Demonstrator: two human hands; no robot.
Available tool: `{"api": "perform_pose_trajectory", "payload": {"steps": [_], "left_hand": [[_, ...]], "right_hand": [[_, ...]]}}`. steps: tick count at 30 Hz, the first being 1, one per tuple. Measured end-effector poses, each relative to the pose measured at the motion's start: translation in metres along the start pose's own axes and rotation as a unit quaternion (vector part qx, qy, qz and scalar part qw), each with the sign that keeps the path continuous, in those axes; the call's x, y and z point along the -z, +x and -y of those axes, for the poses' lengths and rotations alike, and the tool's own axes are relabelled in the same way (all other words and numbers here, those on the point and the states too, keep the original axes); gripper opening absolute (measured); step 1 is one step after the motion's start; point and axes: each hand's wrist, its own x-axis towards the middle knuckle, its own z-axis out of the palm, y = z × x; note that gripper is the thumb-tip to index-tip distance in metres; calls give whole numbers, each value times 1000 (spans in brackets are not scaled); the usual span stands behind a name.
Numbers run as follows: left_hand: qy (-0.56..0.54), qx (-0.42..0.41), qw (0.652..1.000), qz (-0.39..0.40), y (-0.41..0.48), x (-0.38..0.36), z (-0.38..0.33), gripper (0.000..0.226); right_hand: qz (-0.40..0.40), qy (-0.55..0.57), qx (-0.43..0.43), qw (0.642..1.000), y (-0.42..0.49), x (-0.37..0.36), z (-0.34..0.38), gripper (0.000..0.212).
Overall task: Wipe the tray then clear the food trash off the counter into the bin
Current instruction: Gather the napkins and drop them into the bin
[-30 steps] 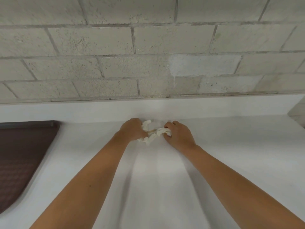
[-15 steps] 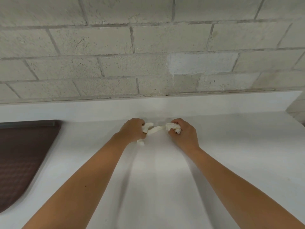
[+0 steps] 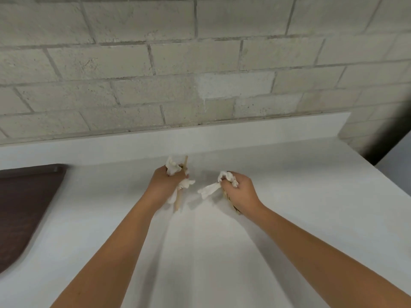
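Tray (image 3: 26, 207) first: had it been wiped by then?

It lay dark and bare at the left edge of the bench (image 3: 289, 218), well apart from both grips, with nothing on the part that showed. I'd judge the wiping finished, though its surface was too dim to be sure.

And the food trash?

Gathered up, and it looked lifted off the bench. The left grip (image 3: 165, 185) was curled tight round a crumpled white napkin (image 3: 172, 168) and a wooden stick (image 3: 178, 201), which stood nearly upright through the fist. The right grip (image 3: 239, 192) was closed on a second napkin wad (image 3: 209, 190), with something brownish (image 3: 232, 204) tucked under the palm that I couldn't identify. No bin was in view, so the carry and the drop were still left.

What differed from a second before?

Back then both grips met over one white heap near the back of the bench, with the stick lying across between them. Half a second later they had begun to part. Now they were clearly apart, each with its own share, and the view had swung right to show the bench's end
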Motion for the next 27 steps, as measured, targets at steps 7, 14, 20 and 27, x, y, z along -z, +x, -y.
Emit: {"api": "perform_pose_trajectory", "payload": {"steps": [7,14,20,27], "left_hand": [[-110,44,987,109,-90,-79,-17,14],[-95,68,965,236,-193,-168,-27,10],[-99,86,926,354,-289,-258,-18,27],[-14,128,874,469,-367,-348,19,25]], "right_hand": [[-31,87,-44,995,-89,67,22,26],[-67,118,-71,988,-207,162,19,26],[-161,81,-82,980,-329,247,-6,19],[-262,112,-153,946,-441,311,-79,3]]}}
